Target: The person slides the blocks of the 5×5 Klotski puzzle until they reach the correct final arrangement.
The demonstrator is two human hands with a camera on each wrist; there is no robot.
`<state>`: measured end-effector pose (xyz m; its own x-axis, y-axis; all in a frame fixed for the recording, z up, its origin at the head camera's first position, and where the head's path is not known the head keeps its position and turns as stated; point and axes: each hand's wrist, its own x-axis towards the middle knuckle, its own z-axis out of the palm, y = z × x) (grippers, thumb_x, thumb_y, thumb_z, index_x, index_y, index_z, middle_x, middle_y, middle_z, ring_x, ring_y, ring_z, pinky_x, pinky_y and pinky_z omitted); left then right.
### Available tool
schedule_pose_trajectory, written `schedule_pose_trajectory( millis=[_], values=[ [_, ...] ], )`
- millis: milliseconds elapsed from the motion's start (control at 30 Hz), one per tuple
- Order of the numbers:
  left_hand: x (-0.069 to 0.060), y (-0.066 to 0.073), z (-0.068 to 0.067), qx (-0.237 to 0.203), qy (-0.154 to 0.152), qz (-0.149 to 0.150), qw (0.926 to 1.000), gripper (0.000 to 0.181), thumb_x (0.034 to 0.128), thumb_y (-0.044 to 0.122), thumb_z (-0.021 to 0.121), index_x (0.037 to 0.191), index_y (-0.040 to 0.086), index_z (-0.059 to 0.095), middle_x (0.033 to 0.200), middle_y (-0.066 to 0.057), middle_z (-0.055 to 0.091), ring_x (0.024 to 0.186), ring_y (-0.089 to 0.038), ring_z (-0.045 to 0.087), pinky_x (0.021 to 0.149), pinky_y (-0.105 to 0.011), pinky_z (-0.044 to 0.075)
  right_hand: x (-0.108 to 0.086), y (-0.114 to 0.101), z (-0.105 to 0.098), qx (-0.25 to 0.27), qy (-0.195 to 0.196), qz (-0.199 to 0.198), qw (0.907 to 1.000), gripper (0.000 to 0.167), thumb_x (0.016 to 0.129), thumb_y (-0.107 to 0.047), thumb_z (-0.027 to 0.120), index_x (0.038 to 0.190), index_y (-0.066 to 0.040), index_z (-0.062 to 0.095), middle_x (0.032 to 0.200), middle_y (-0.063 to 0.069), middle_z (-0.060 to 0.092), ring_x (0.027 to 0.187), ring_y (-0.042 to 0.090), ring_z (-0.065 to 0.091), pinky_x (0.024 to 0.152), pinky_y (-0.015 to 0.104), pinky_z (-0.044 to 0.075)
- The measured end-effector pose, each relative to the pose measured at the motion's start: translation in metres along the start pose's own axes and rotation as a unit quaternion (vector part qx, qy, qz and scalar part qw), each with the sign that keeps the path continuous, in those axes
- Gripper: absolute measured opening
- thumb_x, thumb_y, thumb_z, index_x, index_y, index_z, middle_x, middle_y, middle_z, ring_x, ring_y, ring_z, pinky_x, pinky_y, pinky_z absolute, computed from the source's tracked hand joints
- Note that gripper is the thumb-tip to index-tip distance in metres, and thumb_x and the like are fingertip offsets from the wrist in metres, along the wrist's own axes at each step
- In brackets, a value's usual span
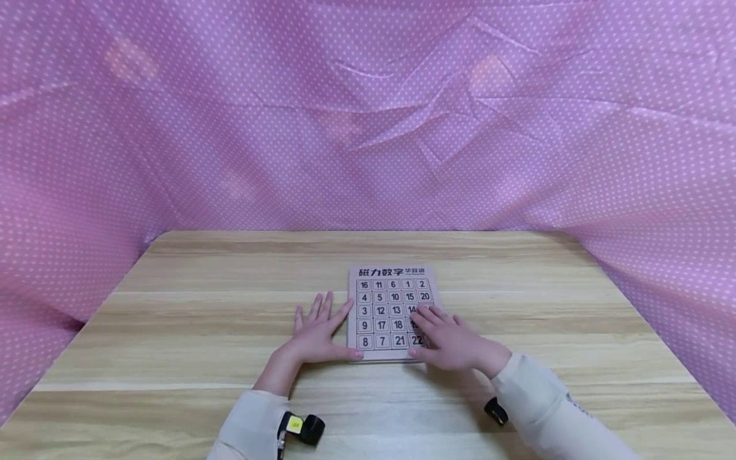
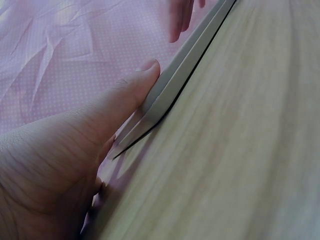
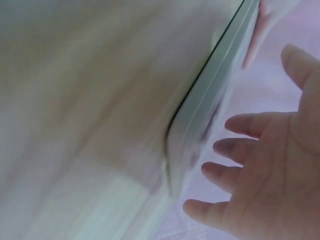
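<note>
A number slide puzzle [image 1: 382, 355] lies flat on the table, its square numbered tiles [image 1: 396, 310] set in rows under a line of dark printed characters. At its left side is my left hand [image 1: 318, 337], fingers spread straight, the thumb on the lower left corner and the index fingertip by the left edge. In the left wrist view the thumb [image 2: 142, 80] lies against the board's rim [image 2: 177, 82]. Over the lower right tiles, my right hand [image 1: 448, 340] hides some numbers. The right wrist view shows its fingers [image 3: 235, 150] extended and apart from the board's side [image 3: 200, 100].
The wooden table [image 1: 201, 287] spreads out around the puzzle. Pink dotted cloth [image 1: 368, 128] hangs behind it and along both sides. A black wrist camera [image 1: 312, 430] is strapped at the left sleeve, and another dark device [image 1: 496, 411] sits by the right sleeve.
</note>
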<state>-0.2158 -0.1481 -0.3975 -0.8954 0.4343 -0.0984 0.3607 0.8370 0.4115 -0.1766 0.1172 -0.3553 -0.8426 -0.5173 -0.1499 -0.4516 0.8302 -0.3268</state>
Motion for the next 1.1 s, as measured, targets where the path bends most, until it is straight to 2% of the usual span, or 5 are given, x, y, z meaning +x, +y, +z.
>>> schedule_pose_trajectory(
  millis=[167, 367, 633, 1100],
  values=[
    [0.000, 0.001, 0.000, -0.004, -0.001, -0.001, 1.0000, 0.105, 0.0528, 0.077, 0.052, 0.138, 0.029, 0.015, 0.141, -0.016, -0.002, 0.127, -0.031, -0.008, 0.093, -0.055, -0.012, 0.014, 0.015, 0.003, -0.006, 0.010, 0.043, 0.9990, 0.072, 0.084, -0.051, 0.044, 0.134, -0.001, 0.027, 0.139, 0.016, 0.019, 0.125, 0.035, 0.013, 0.092, 0.060, 0.014],
    [0.000, 0.002, 0.001, -0.008, 0.001, 0.003, 1.0000, 0.104, 0.0528, 0.077, 0.052, 0.138, 0.029, 0.015, 0.141, -0.016, -0.001, 0.127, -0.031, -0.009, 0.093, -0.055, -0.012, 0.020, 0.022, 0.002, -0.007, 0.005, 0.067, 0.9977, 0.075, 0.083, -0.053, 0.043, 0.136, -0.003, 0.023, 0.141, 0.014, 0.016, 0.126, 0.035, 0.011, 0.093, 0.060, 0.013],
    [0.000, 0.002, 0.000, -0.003, 0.003, 0.004, 1.0000, 0.105, 0.0529, 0.077, 0.052, 0.138, 0.029, 0.015, 0.141, -0.017, -0.001, 0.127, -0.031, -0.008, 0.093, -0.055, -0.012, 0.012, 0.017, -0.001, -0.013, -0.023, 0.061, 0.9978, 0.079, 0.082, -0.055, 0.043, 0.137, -0.004, 0.017, 0.142, 0.014, 0.011, 0.126, 0.036, 0.006, 0.092, 0.060, 0.013],
    [-0.001, 0.001, -0.002, -0.007, 0.002, 0.000, 1.0000, 0.104, 0.0532, 0.076, 0.053, 0.138, 0.028, 0.016, 0.141, -0.017, -0.001, 0.127, -0.031, -0.008, 0.093, -0.055, -0.012, -0.003, 0.005, 0.004, -0.032, -0.034, 0.054, 0.9975, 0.086, 0.080, -0.059, 0.043, 0.137, -0.002, 0.014, 0.142, 0.015, 0.007, 0.126, 0.037, 0.004, 0.093, 0.061, 0.009]
  ],
)
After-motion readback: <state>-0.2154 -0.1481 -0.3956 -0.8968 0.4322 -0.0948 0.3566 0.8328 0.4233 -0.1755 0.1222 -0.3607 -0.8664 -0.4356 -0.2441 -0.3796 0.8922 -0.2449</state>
